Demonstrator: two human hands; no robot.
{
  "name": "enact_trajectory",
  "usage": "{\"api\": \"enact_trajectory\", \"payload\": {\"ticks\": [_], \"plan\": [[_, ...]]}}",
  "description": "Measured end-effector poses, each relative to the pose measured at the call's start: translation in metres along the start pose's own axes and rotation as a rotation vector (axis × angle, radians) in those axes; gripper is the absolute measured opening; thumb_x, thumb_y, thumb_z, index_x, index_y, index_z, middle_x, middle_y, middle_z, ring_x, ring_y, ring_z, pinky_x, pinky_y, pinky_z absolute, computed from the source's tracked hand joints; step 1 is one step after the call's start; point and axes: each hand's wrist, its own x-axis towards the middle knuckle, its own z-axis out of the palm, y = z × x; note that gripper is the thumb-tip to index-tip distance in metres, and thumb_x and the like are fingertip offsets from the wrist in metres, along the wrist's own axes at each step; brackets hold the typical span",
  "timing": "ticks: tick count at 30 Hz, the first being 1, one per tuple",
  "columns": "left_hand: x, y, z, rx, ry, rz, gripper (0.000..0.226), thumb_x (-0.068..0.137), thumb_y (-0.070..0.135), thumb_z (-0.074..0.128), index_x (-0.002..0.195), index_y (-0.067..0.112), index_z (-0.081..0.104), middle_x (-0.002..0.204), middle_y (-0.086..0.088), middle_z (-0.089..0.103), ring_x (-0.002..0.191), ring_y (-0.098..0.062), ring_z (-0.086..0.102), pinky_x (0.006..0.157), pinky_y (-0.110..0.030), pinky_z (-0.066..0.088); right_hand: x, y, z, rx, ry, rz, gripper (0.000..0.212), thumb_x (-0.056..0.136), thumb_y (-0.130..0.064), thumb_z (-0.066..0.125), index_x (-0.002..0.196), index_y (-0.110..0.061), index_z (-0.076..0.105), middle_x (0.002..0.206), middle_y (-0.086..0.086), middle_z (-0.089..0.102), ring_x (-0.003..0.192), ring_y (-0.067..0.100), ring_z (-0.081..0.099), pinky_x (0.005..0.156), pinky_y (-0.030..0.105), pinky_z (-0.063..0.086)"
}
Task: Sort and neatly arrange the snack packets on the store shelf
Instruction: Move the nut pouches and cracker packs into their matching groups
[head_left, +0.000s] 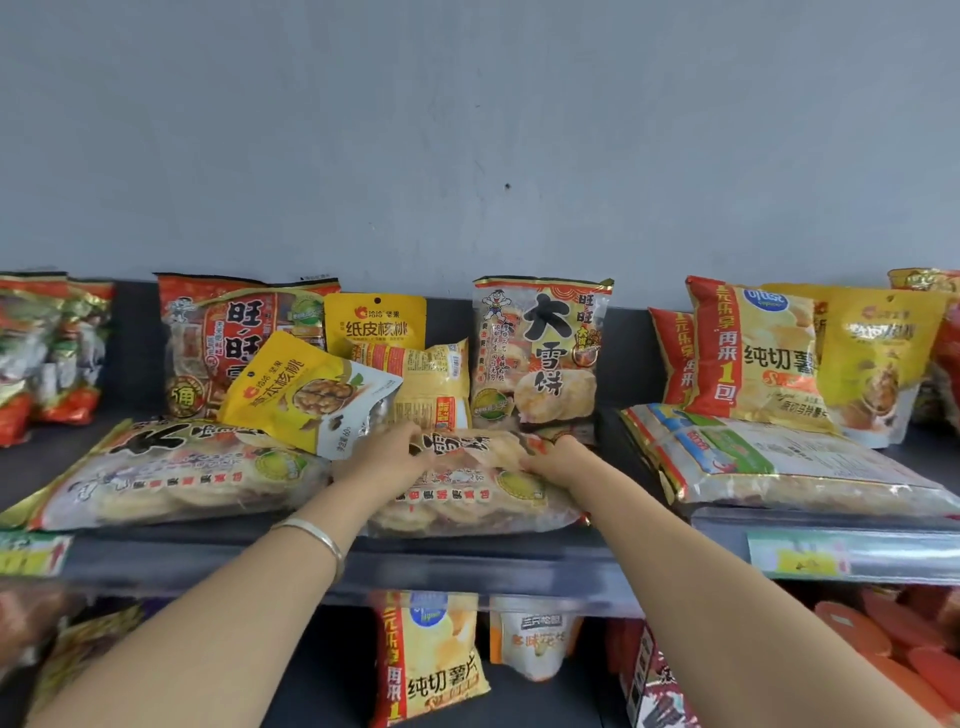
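Note:
A clear rice-cracker packet (467, 493) lies flat at the middle front of the dark shelf (467, 566). My left hand (384, 452) grips its far left part and my right hand (556, 457) grips its far right part. The same kind of packet (171, 478) lies flat to its left. Behind stands an upright rice-cracker packet (540, 353). A yellow walnut pouch (306, 389) leans tilted over the left flat packet, and another walnut pouch (374, 322) stands behind it. A red rice-cracker bag (223, 338) stands at the back left.
Yellow-and-red potato-chip bags (753, 353) and a yellow pouch (878, 364) stand at the right, behind a flat clear packet (779, 457). Candy-like packets (47, 353) crowd the far left. A grey wall rises behind. More snack bags (431, 660) stand on the lower shelf.

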Motion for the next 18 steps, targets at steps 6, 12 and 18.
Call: {"api": "enact_trajectory", "payload": {"ticks": [6,12,18], "plan": [[-0.026,0.006,-0.008,-0.108,0.05,-0.031,0.039,0.09,0.042,0.053,0.125,0.024,0.052,0.136,-0.002,0.049,0.121,-0.023,0.049,0.1,-0.044,0.041,-0.021,0.006,-0.014,0.579,-0.173,0.16,0.066,0.078,-0.032,0.077,0.131,-0.001,0.05,0.121,0.014,0.064,0.108,0.029,0.063,0.096,0.04,0.05],[-0.034,0.027,-0.006,-0.237,0.109,0.043,0.04,0.092,0.037,0.051,0.129,0.021,0.05,0.133,0.0,0.051,0.109,-0.017,0.053,0.088,-0.032,0.044,-0.026,0.004,-0.036,0.67,-0.041,0.093,0.062,0.075,-0.015,0.08,0.126,0.001,0.05,0.116,0.017,0.063,0.1,0.03,0.065,0.082,0.043,0.056],[-0.02,0.071,-0.018,-0.265,0.269,0.085,0.047,0.089,0.041,0.055,0.132,0.024,0.046,0.138,-0.002,0.047,0.124,-0.024,0.046,0.098,-0.044,0.041,-0.04,-0.002,-0.078,0.954,0.203,-0.076,0.047,0.083,-0.005,0.069,0.122,-0.006,0.044,0.111,0.014,0.058,0.098,0.029,0.063,0.085,0.046,0.055]]}}
